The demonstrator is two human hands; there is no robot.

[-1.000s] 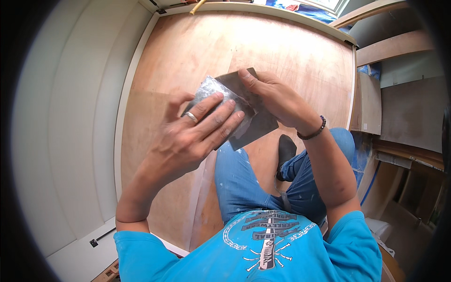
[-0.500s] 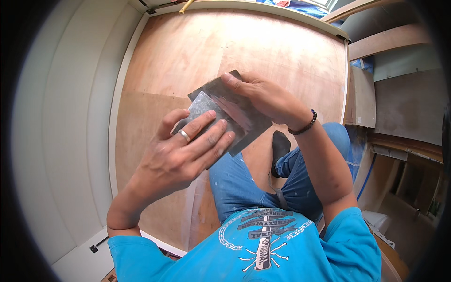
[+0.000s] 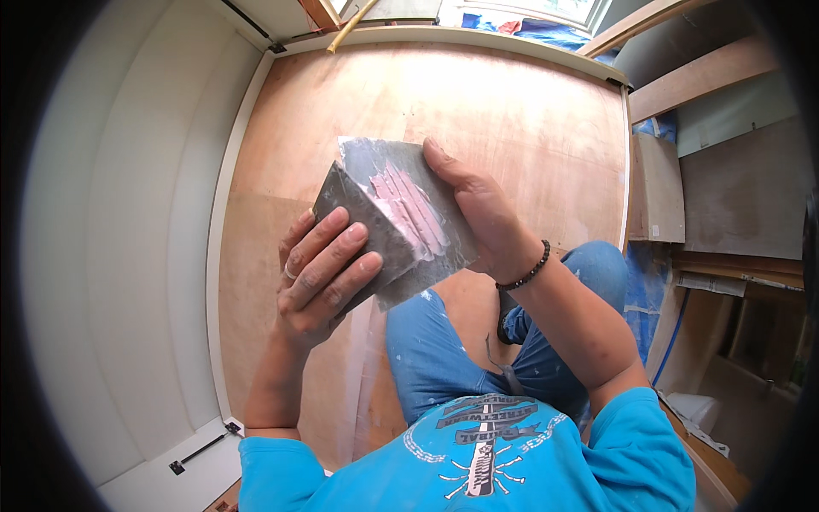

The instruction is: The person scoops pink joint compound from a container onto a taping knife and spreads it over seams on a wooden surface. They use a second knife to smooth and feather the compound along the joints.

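My left hand (image 3: 328, 269) grips a flat dark-grey scraper plate (image 3: 343, 200), fingers over its face, its upper edge slanting across the second plate. My right hand (image 3: 478, 213) holds that larger grey plate (image 3: 452, 235) by its right side, thumb along the top corner. Several ridged streaks of pink paste (image 3: 405, 205) lie on it beside the scraper's edge. Both plates are held above my bent legs (image 3: 435, 341) in paint-spotted jeans.
I sit on a plywood panel (image 3: 426, 85) framed by white boards. A white panelled wall (image 3: 128, 256) stands left. At right are wooden beams (image 3: 708, 72), grey boards (image 3: 742, 192) and blue sheeting (image 3: 640, 290). A yellow stick (image 3: 350, 26) lies beyond the far edge.
The scraper has tipped more upright and shifted left, exposing more of the pink paste on the right-hand plate. My left hand has turned with it, and the right-hand plate has rotated slightly.
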